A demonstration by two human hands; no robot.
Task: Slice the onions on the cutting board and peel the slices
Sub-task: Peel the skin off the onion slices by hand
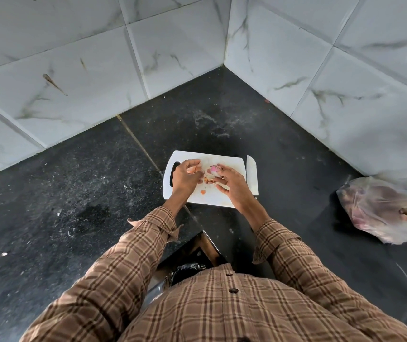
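Peeling is in hand. On the cutting board [224, 196], the right hand [230, 182] curls its fingers round a pink onion piece [213, 169]; the left hand [185, 178] pinches orange skin [192, 170]. Judged next: discard skin. Knife [251, 175] lies beside the board, on the bench.

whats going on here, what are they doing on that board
A person is peeling onion over a white cutting board on a dark counter. The right hand holds a pinkish onion piece, while the left hand pinches a strip of orange skin. Peel scraps lie on the board. A knife rests at its right edge, untouched.
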